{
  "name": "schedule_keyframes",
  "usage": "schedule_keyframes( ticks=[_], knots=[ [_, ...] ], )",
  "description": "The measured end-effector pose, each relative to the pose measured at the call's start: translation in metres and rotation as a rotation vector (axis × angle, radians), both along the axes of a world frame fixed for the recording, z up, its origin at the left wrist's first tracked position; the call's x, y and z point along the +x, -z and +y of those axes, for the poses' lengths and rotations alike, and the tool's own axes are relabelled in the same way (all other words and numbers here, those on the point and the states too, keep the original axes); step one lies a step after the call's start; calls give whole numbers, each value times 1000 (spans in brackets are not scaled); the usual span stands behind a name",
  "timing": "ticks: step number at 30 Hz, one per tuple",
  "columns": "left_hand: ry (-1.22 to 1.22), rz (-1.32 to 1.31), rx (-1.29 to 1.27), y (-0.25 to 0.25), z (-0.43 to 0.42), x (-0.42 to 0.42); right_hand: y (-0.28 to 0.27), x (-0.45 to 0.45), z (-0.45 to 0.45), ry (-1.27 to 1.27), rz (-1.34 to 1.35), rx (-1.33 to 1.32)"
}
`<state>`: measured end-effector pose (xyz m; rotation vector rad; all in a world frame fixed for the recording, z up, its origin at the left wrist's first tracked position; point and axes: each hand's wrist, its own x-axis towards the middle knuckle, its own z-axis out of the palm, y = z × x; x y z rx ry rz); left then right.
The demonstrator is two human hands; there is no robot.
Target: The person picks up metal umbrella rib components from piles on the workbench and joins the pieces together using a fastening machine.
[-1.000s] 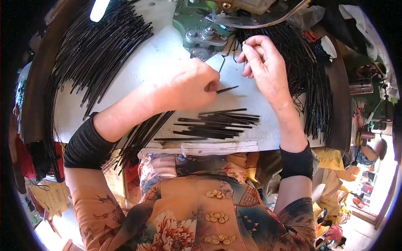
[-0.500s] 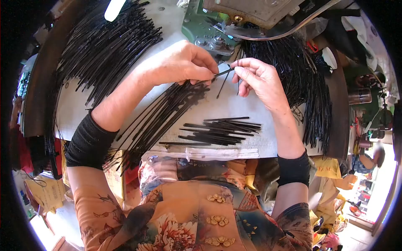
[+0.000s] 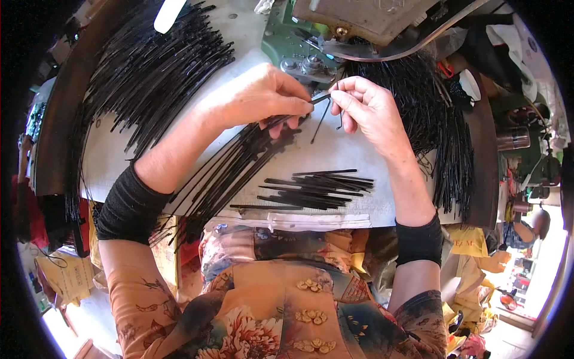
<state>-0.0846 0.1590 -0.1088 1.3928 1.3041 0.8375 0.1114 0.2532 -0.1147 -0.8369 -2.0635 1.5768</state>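
Between my hands runs a thin black strap (image 3: 321,99). My left hand (image 3: 263,99) pinches it between thumb and fingers, and my right hand (image 3: 363,107) grips its other end near a thin black cord that stands upright. Another thin black strip (image 3: 321,122) slants down just left of my right fingers. Beneath my left hand a bundle of long black straps (image 3: 230,161) runs toward the table's near edge. Short black strips (image 3: 320,188) lie in a loose pile in front of me.
A large heap of black straps (image 3: 161,72) covers the table's left side. Another heap (image 3: 445,131) lies at right. A green machine base (image 3: 281,39) with a metal head (image 3: 365,15) stands at the back. A folded white cloth strip (image 3: 299,221) lines the near edge.
My right fingers have closed tighter on the strap's end and shifted slightly left. My left hand has moved a little down and right. The piles look unchanged.
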Motion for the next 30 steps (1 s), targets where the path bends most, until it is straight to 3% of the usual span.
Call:
schedule_keyframes(
  ticks=[9,18,24,30],
  knots=[
    [-124,-201,-89,2,0,-2,-1,-5,1,40,66,-41],
    [-153,-162,-91,9,2,-5,-1,-6,6,-25,82,-65],
    [-97,-25,21,10,2,-2,1,-6,9,-59,80,-78],
    [17,89,-30,-3,-1,0,1,-7,5,-85,44,-88]
  ],
)
